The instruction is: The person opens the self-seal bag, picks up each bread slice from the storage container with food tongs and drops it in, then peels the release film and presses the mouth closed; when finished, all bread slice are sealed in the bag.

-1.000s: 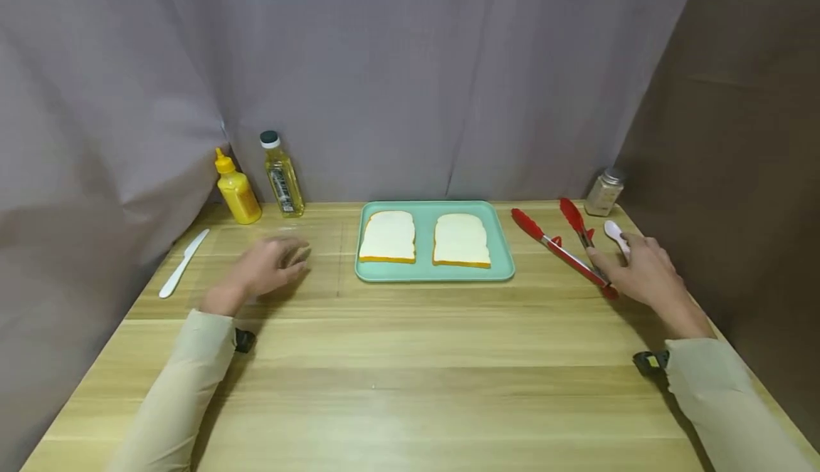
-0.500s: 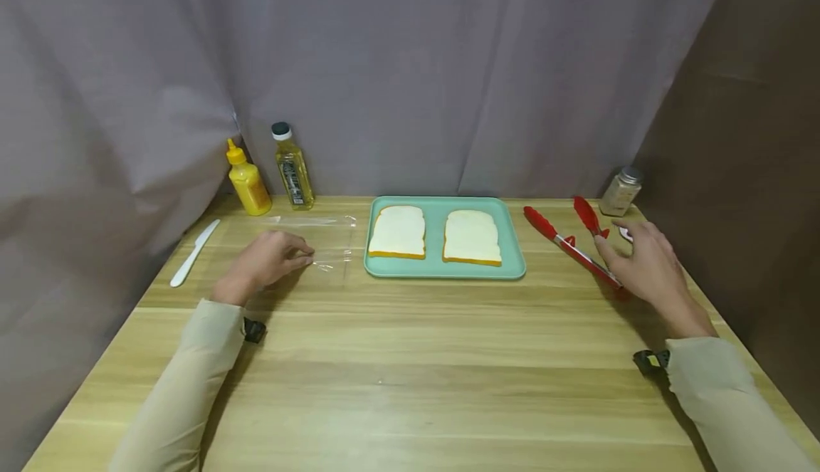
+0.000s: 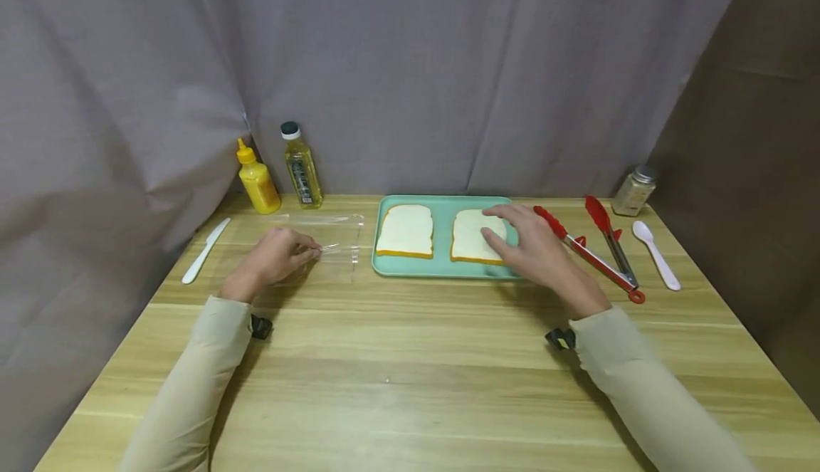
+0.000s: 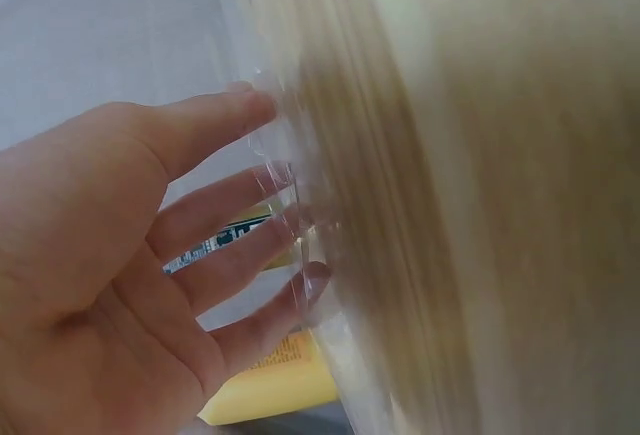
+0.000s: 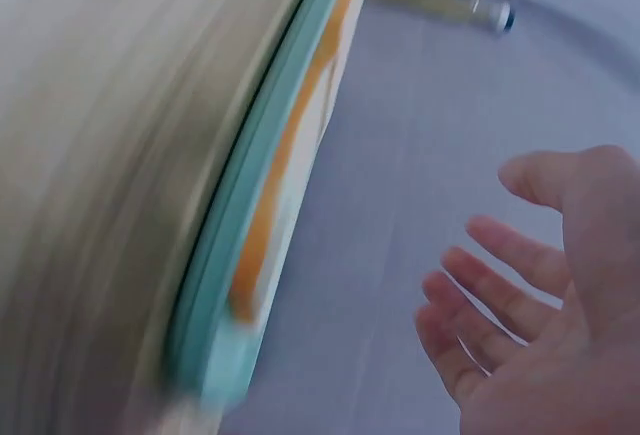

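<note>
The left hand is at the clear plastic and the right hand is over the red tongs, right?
Not quite: in the head view, the right hand is over the right-hand bread slice on the tray, not the red tongs. The left hand is at the clear plastic.

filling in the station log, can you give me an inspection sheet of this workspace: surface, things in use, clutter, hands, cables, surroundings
Surface: wood-grain tabletop
Things in use: wrinkled clear film; green tray holding two bread slices, apart
Clutter: white knife, yellow squeeze bottle, dark-capped bottle at left; red tongs, pale spoon, shaker jar at right
Left hand: fingertips at the film, thumb and fingers apart
Right hand: fingers over the right slice, seemingly not touching it
Cables: nothing seen
Surroundings: grey fabric behind and left, dark brown fabric at right
</note>
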A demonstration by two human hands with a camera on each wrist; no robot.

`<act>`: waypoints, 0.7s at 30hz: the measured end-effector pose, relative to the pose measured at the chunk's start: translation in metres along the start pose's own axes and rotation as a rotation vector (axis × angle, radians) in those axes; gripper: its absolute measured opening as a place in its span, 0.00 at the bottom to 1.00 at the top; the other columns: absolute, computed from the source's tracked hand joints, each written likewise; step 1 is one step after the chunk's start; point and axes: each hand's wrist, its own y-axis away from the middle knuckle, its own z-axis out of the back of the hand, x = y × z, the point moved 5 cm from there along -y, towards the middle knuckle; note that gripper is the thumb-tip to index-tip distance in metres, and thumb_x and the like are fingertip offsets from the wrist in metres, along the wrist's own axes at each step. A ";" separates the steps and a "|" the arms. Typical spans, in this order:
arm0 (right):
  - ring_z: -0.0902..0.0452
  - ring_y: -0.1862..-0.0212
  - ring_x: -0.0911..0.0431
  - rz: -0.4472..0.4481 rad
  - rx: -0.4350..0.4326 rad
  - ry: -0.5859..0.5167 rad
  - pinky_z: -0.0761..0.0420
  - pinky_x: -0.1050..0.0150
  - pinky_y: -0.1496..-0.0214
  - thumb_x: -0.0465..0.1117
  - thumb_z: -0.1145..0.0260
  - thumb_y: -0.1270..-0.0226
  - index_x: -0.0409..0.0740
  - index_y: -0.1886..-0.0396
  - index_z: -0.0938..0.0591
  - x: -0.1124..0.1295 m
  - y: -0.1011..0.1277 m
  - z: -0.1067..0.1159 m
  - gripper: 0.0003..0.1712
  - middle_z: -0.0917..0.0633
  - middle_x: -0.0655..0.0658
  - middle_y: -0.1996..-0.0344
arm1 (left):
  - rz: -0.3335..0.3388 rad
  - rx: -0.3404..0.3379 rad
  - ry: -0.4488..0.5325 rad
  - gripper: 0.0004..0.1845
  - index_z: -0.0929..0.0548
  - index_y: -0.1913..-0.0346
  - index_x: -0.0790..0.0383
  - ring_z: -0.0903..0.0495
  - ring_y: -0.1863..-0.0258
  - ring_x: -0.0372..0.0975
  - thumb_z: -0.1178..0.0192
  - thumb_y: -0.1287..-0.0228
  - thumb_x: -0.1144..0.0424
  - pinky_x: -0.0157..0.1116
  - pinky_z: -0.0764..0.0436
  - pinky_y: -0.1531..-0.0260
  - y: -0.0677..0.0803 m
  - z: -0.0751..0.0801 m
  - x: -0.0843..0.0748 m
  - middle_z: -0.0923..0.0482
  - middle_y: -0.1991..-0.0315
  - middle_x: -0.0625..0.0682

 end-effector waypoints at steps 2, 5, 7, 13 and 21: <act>0.24 0.26 0.43 0.030 0.055 -0.038 0.25 0.37 0.22 0.49 0.32 0.20 0.46 0.31 0.17 0.020 -0.012 -0.019 0.24 0.16 0.42 0.31 | -0.006 -0.002 0.003 0.09 0.06 0.50 0.64 0.08 0.47 0.54 0.32 0.24 0.65 0.57 0.12 0.41 0.000 0.000 0.001 0.07 0.51 0.59; 0.23 0.27 0.45 0.087 0.137 -0.082 0.24 0.42 0.22 0.50 0.33 0.19 0.46 0.32 0.16 0.046 -0.027 -0.049 0.23 0.15 0.44 0.33 | -0.005 -0.003 0.013 0.09 0.06 0.48 0.64 0.08 0.47 0.54 0.33 0.23 0.64 0.56 0.11 0.41 0.000 0.000 0.002 0.07 0.50 0.59; 0.23 0.26 0.47 0.108 0.206 -0.098 0.24 0.44 0.21 0.51 0.34 0.18 0.45 0.32 0.17 0.061 -0.035 -0.071 0.23 0.16 0.45 0.32 | -0.004 0.000 0.020 0.10 0.07 0.48 0.64 0.08 0.46 0.54 0.33 0.23 0.64 0.56 0.11 0.40 0.000 0.000 0.003 0.07 0.48 0.60; 0.28 0.21 0.47 0.187 0.383 -0.065 0.30 0.48 0.16 0.50 0.38 0.15 0.41 0.27 0.20 0.106 -0.057 -0.134 0.27 0.19 0.43 0.27 | 0.002 -0.004 0.025 0.10 0.07 0.47 0.63 0.10 0.43 0.55 0.32 0.24 0.64 0.57 0.13 0.37 0.002 0.000 0.003 0.08 0.47 0.60; 0.24 0.23 0.46 0.246 0.447 0.084 0.26 0.49 0.18 0.41 0.45 0.13 0.39 0.26 0.21 0.141 -0.072 -0.183 0.24 0.18 0.41 0.27 | -0.007 -0.021 0.057 0.10 0.07 0.48 0.63 0.09 0.46 0.54 0.31 0.24 0.65 0.57 0.12 0.40 0.001 0.001 0.004 0.08 0.47 0.60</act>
